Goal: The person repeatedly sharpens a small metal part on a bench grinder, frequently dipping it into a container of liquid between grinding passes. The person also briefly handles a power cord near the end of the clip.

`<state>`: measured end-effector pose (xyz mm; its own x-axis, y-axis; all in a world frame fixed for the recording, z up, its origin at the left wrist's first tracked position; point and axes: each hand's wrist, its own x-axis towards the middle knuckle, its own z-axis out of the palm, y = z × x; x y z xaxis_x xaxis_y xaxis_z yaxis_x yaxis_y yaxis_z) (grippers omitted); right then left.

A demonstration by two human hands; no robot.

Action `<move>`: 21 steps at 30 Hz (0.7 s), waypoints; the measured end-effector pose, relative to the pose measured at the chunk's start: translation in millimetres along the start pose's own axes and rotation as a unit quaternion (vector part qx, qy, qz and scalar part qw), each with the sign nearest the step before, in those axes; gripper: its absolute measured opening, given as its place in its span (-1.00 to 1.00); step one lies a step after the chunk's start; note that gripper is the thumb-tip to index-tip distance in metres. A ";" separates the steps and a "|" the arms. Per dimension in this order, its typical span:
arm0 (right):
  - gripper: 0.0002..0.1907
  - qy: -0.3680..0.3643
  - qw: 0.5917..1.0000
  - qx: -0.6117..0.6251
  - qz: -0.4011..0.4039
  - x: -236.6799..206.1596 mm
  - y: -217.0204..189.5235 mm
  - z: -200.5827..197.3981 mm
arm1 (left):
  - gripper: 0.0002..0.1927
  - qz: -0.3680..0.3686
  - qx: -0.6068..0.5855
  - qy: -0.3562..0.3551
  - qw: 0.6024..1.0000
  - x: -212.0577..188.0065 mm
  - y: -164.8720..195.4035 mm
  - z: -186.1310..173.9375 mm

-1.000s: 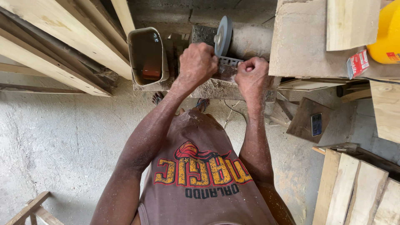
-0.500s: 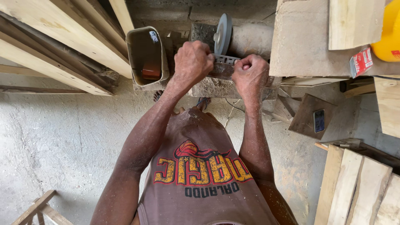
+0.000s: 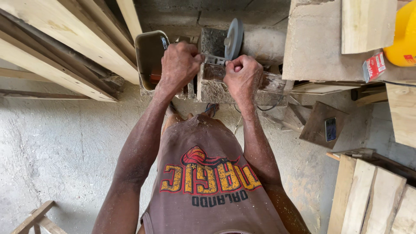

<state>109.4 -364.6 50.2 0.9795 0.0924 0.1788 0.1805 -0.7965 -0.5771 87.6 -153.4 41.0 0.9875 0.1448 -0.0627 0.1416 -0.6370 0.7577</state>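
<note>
A rough concrete floor [image 3: 56, 143] lies below, planks [image 3: 65, 39] leaning at left. On a block ledge [image 3: 242, 89], a grey grinding wheel [image 3: 233, 39] stands edge-on. Left hand [image 3: 180, 65] and right hand [image 3: 242, 76] both clench a flat metal blade [image 3: 215, 60], its length running left-right beside the wheel.

Both bare, dust-flecked arms reached forward, elbows bent. The left hand [image 3: 180, 65] and right hand [image 3: 242, 77] were curled into closed grips, knuckles upward, close together.

1. Hands: two – left hand [image 3: 180, 65], right hand [image 3: 242, 78].
2. Grinding wheel [image 3: 232, 39]: one.
3. Metal blade [image 3: 215, 60]: one.
4. Plastic tub [image 3: 149, 56]: one.
5. Yellow jug [image 3: 403, 39]: one.
6. Phone [image 3: 330, 129]: one.
</note>
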 end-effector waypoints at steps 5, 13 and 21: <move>-0.86 -0.019 0.994 0.105 -0.018 -3.6 -40.7 -10.2 | -0.83 -0.041 -0.096 0.066 0.992 -24.9 -17.7 -24.6; -0.73 -0.173 0.888 0.426 -0.018 20.2 -101.6 33.0 | -0.81 -0.088 -0.036 0.124 0.988 -90.0 5.3 -62.7; -0.80 -0.363 0.888 0.280 0.031 27.8 -118.9 173.1 | -0.67 0.319 0.007 0.256 0.913 -160.4 122.3 -157.5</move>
<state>130.5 -163.9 -14.1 0.7521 0.5816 -0.3098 -0.0580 -0.4099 -0.9103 -64.5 -135.4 246.0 0.7086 0.0731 0.7018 -0.4456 -0.7249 0.5254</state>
